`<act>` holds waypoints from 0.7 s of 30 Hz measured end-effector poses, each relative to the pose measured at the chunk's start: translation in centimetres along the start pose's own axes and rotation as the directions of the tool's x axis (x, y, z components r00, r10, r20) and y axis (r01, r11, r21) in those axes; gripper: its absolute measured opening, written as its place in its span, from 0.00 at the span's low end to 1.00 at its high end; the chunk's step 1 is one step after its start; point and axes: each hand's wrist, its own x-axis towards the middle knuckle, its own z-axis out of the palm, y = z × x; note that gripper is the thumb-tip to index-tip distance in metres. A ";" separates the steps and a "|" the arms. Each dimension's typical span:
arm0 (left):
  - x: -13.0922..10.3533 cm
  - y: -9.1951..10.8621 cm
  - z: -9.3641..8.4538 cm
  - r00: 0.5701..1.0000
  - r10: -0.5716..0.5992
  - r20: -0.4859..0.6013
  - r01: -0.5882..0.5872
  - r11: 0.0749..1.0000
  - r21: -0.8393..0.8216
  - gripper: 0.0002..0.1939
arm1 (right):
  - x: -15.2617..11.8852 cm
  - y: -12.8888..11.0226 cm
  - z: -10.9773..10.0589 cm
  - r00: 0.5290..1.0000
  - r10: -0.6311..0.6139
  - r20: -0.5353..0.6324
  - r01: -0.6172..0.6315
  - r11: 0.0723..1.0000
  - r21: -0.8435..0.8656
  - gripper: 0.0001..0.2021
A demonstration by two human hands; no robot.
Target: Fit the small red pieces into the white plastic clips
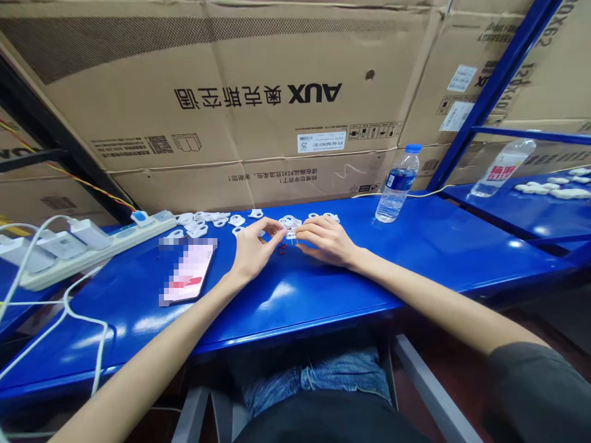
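Observation:
Between my two hands is a small white plastic part [290, 223] with a round opening and thin pins pointing down. My left hand [256, 245] pinches its left side with thumb and forefinger. On its right side, the bent fingers of my right hand [325, 239] close on the same part. A few tiny red pieces [282, 248] lie on the blue table [295, 289] just below it. Similar white plastic pieces [198, 229] lie loosely to the left, and a couple more [331, 217] sit behind my right hand.
A phone [196, 271] lies left of my left forearm. Behind it runs a power strip [104, 249] with chargers and white cables [102, 344]. A water bottle [399, 184] stands at the back right; another bottle [503, 169] is farther right. Large cardboard boxes [258, 55] wall off the back.

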 end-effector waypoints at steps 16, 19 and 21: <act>-0.1 0.1 0.0 0.997 0.071 -0.022 -0.067 0.988 0.136 0.11 | -0.2 0.8 0.1 0.984 0.177 0.017 -0.177 0.984 0.024 0.06; -0.1 -0.3 0.2 0.992 0.094 0.085 -0.109 0.975 0.193 0.08 | -0.8 2.1 0.6 0.944 0.328 0.039 -0.330 0.940 0.086 0.06; -0.2 -0.5 0.2 0.982 0.112 0.150 -0.144 0.965 0.220 0.05 | -1.3 3.0 1.0 0.916 0.397 0.063 -0.402 0.908 0.119 0.07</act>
